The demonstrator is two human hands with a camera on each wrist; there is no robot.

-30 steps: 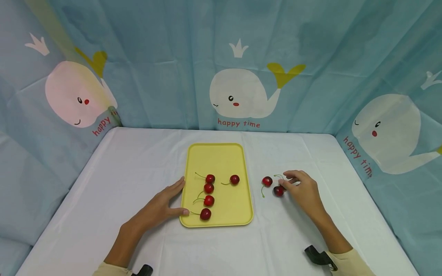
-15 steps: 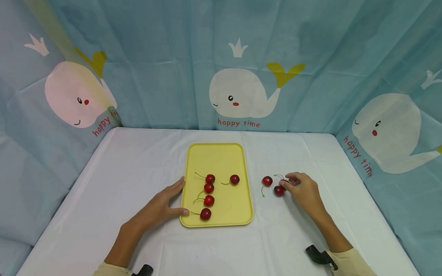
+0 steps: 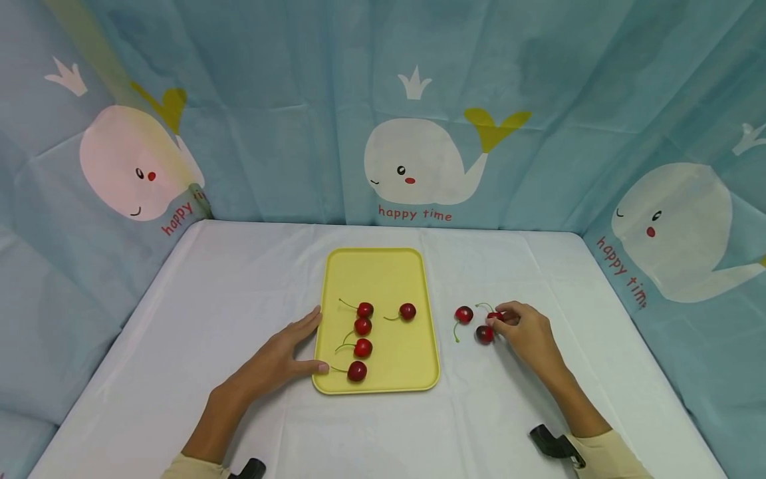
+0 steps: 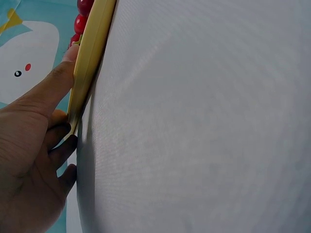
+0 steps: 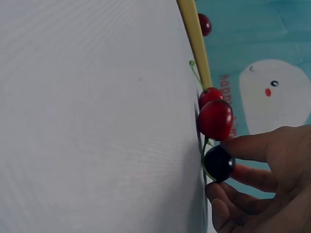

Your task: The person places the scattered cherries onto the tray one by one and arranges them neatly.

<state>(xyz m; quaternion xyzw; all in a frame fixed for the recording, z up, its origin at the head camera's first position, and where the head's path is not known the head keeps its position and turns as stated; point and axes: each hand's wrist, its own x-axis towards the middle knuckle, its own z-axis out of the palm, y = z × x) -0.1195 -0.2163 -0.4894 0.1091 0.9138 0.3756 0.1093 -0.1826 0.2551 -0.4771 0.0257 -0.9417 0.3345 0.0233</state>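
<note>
The right hand [image 3: 528, 332] pinches a cherry [image 5: 219, 163] between thumb and fingertips; whether it is off the counter [image 3: 514, 263] I cannot tell. From those fingers the yellow tray [image 3: 383, 273] lies to the left, its long axis running away from the person, with a second cherry [image 3: 463, 315] in between (a third cherry [image 3: 485, 334] sits just nearer the person). The left hand [image 3: 270, 362], farther off, rests with spread fingers at the tray's left rim.
</note>
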